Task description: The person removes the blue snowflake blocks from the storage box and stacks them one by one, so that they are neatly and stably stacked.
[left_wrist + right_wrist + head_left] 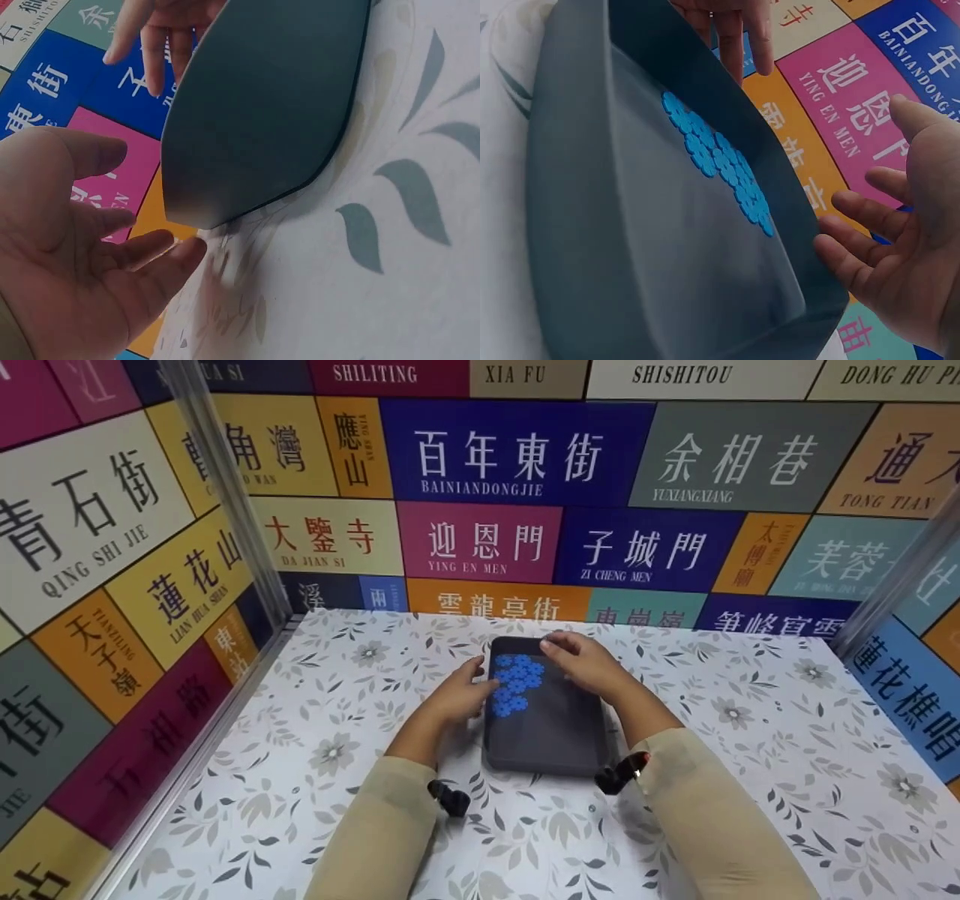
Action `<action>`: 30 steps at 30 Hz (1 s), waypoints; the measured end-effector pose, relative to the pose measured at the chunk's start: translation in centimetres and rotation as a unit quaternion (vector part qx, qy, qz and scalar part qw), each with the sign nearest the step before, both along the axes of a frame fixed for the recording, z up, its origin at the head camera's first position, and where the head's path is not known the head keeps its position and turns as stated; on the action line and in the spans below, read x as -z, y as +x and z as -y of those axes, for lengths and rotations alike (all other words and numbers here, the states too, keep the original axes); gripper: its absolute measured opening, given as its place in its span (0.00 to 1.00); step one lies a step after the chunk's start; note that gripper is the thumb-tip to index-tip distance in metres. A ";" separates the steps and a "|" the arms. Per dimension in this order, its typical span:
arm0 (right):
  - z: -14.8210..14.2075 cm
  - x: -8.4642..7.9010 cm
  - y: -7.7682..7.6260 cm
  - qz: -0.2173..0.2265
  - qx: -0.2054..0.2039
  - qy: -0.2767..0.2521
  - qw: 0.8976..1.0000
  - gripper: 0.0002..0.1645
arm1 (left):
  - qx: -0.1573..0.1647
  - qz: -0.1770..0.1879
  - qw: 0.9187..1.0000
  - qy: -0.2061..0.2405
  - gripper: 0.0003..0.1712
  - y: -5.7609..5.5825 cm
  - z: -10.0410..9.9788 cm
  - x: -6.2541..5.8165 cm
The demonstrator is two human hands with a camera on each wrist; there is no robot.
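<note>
A dark grey rectangular tray point(551, 735) with raised walls sits on the table. Several flat blue flower-shaped pieces point(517, 682) lie close together on its floor at the far left; I cannot tell whether they are joined. My left hand point(461, 694) is beside the tray's left wall, its fingers loosely bent and holding nothing. At the far right corner is my right hand point(585, 660), fingers relaxed. In the right wrist view its fingertips point(836, 251) reach the outside of the tray wall point(810, 225); whether they press on it is unclear. The left wrist view shows the tray's outer side point(270, 112).
The table is covered by a white cloth point(330, 750) with a grey flower and leaf print. Behind it stands a wall of coloured name panels point(517, 454). A clear upright panel edge point(240, 510) borders the left side. Dark devices point(450, 799) are worn on both wrists.
</note>
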State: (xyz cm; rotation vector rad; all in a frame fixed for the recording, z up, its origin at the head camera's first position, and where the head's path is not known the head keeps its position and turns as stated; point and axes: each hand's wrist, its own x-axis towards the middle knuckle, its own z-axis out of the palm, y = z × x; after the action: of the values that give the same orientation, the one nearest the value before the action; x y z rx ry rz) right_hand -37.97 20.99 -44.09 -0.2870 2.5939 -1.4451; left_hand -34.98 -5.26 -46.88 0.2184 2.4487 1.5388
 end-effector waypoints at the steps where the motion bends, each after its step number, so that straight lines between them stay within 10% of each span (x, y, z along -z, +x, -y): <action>1: 0.1 0.2 -0.3 0.005 -0.003 -0.003 1.000 0.44 | -0.002 0.008 1.000 0.010 0.44 0.1 0.0 0.0; 30: 0.7 2.7 -4.6 0.031 -0.048 0.072 0.996 0.28 | 0.003 -0.008 1.000 -0.014 0.40 0.2 -0.4 0.6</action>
State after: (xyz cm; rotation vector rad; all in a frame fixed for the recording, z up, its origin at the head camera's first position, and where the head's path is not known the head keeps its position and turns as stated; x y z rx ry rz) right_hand -42.59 20.33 -46.75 -0.3369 2.5810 -1.2085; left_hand -34.81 -4.81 -47.47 0.2336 2.4774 1.5049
